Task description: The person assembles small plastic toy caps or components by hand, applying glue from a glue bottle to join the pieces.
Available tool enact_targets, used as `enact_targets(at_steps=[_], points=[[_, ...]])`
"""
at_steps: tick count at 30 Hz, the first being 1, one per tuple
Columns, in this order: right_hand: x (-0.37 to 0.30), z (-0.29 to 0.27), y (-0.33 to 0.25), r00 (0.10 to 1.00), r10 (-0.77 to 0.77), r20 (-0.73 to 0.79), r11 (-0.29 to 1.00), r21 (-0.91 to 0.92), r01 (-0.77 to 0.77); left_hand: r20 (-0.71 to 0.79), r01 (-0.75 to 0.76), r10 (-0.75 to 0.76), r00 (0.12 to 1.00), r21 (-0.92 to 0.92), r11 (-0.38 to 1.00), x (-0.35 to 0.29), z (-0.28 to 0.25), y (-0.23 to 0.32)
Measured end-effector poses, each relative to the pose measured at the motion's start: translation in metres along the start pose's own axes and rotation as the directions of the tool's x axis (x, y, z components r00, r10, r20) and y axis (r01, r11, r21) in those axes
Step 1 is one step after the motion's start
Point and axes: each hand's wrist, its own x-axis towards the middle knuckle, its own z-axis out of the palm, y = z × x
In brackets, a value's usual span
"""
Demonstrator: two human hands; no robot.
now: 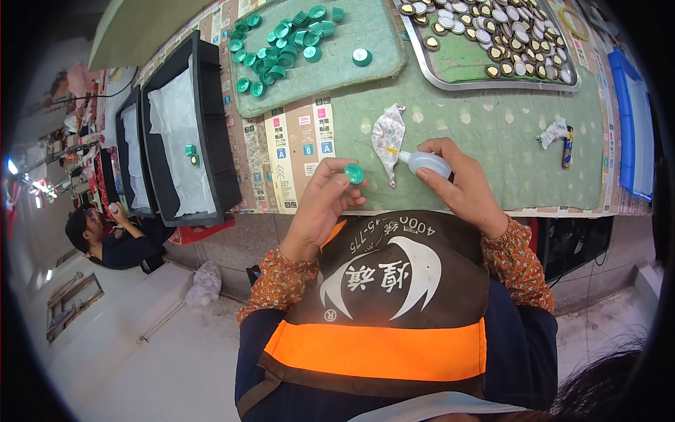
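My left hand (329, 202) pinches a small green fluted cup (354, 174) between thumb and fingers, just over the near edge of the table. In my right hand (457, 179) is a translucent squeeze bottle (429, 163), tilted so that its narrow yellowish tip points left. The tip lies over a crumpled, stained cloth or paper (389, 133) on the green table cover (485, 144). A gap separates the bottle tip from the green cup. What the bottle contains cannot be made out.
A pale green mat (330, 79) at the back left bears many green cups (285, 53). A metal tray (503, 86) at the back right holds many small round discs (520, 42). Black bins (221, 126) stand left, near another person (116, 235). A blue tray (628, 133) is far right.
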Motion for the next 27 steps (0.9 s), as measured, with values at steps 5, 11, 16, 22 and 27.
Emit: enact_targets(at_steps=[5, 11, 16, 22, 27], points=[[0.003, -0.002, 0.003, 0.996, -0.086, -0.006, 0.988, -0.128, 0.084, -0.066, -0.088, 0.107, 0.992, 0.245, 0.966, -0.004, 0.003, 0.003], [0.01, -0.003, 0.007, 0.977, -0.204, -0.054, 0.955, -0.229, 0.187, -0.005, -0.212, 0.233, 0.973, 0.391, 0.896, -0.003, 0.005, 0.002], [0.014, -0.008, 0.0, 0.97, -0.233, -0.077, 0.891, -0.416, 0.181, 0.002, -0.238, 0.262, 0.965, 0.425, 0.873, -0.002, 0.007, 0.001], [0.031, -0.029, -0.004, 0.931, -0.319, -0.18, 0.826, -0.534, 0.18, 0.04, -0.221, 0.223, 0.974, 0.381, 0.898, -0.004, 0.004, 0.003], [0.081, -0.074, 0.002, 0.836, -0.427, -0.345, 0.764, -0.632, 0.129, 0.032, -0.232, 0.24, 0.97, 0.407, 0.884, -0.004, 0.01, 0.004]])
